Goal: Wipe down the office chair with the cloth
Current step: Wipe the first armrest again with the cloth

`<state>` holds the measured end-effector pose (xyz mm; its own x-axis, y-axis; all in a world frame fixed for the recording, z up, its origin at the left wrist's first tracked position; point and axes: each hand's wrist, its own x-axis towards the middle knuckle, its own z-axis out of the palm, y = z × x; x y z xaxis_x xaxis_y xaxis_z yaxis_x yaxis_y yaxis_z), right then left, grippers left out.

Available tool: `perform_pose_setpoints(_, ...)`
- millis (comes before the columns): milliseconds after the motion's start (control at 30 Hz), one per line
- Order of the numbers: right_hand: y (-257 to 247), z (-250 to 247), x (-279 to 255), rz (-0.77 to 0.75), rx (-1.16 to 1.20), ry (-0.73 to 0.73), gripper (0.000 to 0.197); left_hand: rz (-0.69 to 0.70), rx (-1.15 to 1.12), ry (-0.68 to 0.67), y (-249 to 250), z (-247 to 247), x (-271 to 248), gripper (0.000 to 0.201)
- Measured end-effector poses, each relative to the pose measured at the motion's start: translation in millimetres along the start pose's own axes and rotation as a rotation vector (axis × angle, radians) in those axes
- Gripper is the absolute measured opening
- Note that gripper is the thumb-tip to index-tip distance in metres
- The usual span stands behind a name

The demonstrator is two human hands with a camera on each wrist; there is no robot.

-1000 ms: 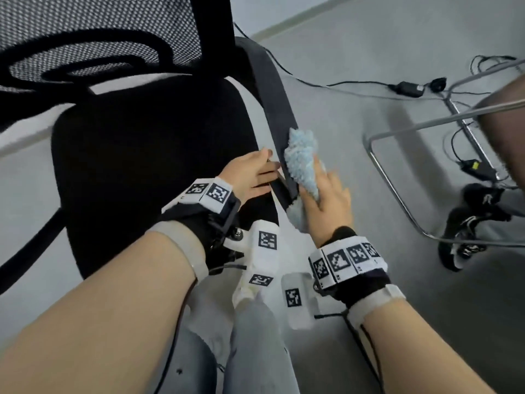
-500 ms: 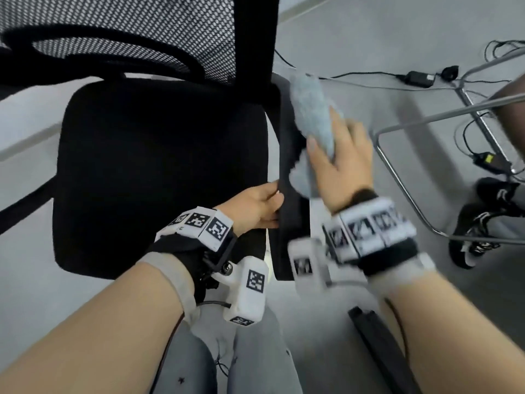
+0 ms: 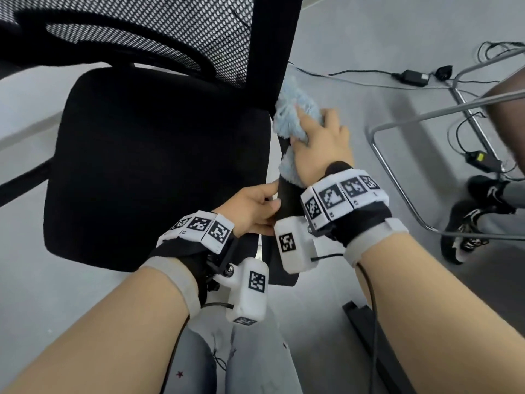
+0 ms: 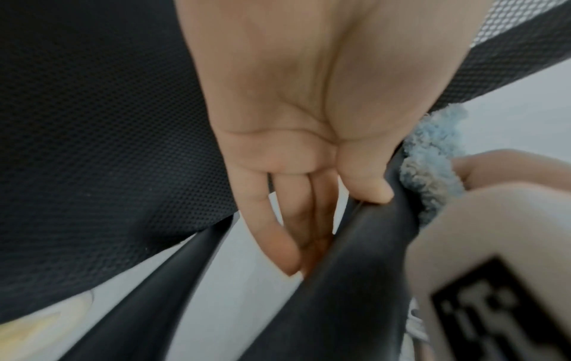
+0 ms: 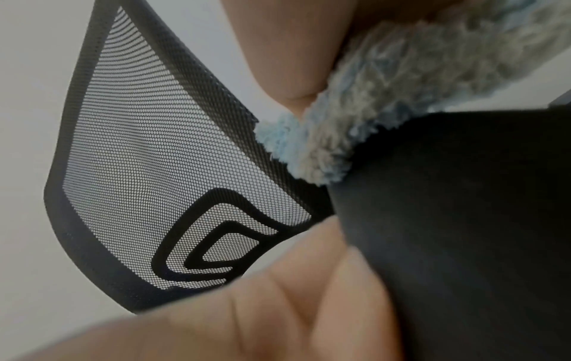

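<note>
We had the fluffy blue cloth (image 3: 295,118) bunched on the black armrest (image 3: 288,200) of the office chair (image 3: 159,166), up where it met the mesh backrest (image 3: 170,35). Our right hand (image 3: 321,143) pressed it there, fingers (image 3: 331,118) curled over the pile, thumb underneath. Nearer us, our left hand (image 3: 250,209) pinched the same armrest, thumb on top and fingers (image 4: 278,234) pressed together below (the wrist view showed this plainly). Beyond the right fingers lay grey floor (image 3: 369,46) with cables (image 3: 355,72) and a metal frame (image 3: 397,172).
</note>
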<state>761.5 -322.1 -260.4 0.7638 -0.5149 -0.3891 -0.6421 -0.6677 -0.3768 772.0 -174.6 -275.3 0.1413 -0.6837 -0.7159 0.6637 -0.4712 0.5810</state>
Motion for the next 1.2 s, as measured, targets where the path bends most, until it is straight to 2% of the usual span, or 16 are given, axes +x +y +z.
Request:
perform_pose_setpoints(100, -11.8, -2.3, 14.5, 0.019, -0.049, 0.018, 0.056, -0.057, 0.017, -0.026, -7.6, -3.6, -0.1, 0.05)
perform_pose_setpoints(233, -19.7, -10.1, 37.8, -0.014, -0.042, -0.056, 0.061, -0.031, 0.063, 0.063, -14.0, -4.3, 1.3, 0.042)
perform_pose_setpoints(367, 1.9, -0.9, 20.8, -0.012, 0.107, -0.039, 0.051, 0.039, -0.028, 0.09, -13.1, -2.6, 5.8, 0.063)
perform_pose_setpoints(467, 19.3, 8.7, -18.6, -0.04, 0.213, -0.018, 0.054, 0.072, -0.117, 0.119, -8.5, -1.3, 14.1, 0.056)
perform_pose_setpoints(567, 26.5, 17.4, -60.4, -0.11, 0.243, 0.015, 0.055, 0.126, -0.169, 0.21, 2.2, 1.8, 22.1, 0.05)
perform_pose_setpoints(700, 19.3, 14.9, -55.6, -0.086, 0.189, 0.024, 0.055, 0.137, -0.33, 0.275, 3.4, 8.5, 22.6, 0.03)
perform_pose_setpoints(733, 16.7, 12.0, -45.8, -0.084, 0.151, 0.032, 0.055, 0.094, -0.342, 0.251, -1.3, 11.3, 21.9, 0.032)
perform_pose_setpoints(800, 11.8, 6.8, -27.6, -0.107, 0.107, 0.048, 0.054, -0.019, -0.227, 0.129, -9.4, 15.5, 20.7, 0.056)
perform_pose_setpoints(867, 12.6, 6.5, -19.9, -0.161, 0.128, 0.039, 0.053, -0.075, -0.138, 0.01, -12.1, 15.0, 19.6, 0.072)
perform_pose_setpoints(933, 21.0, 11.6, -28.4, -0.225, 0.163, 0.056, 0.051, -0.085, -0.177, -0.033, -6.7, 12.8, 19.4, 0.075)
perform_pose_setpoints(1067, 56.3, 39.0, -79.4, -0.321, 0.233, 0.18, 0.046, -0.054, -0.301, -0.049, 2.8, 15.1, 15.6, 0.074)
perform_pose_setpoints(1133, 78.7, 57.5, -105.6, -0.31, 0.233, 0.165, 0.057, -0.089, -0.375, -0.095, 4.7, 18.8, 13.1, 0.081)
perform_pose_setpoints(1200, 97.3, 70.1, -124.2, -0.303, 0.208, 0.13, 0.064, -0.102, -0.319, -0.11, 4.3, 19.9, 13.4, 0.086)
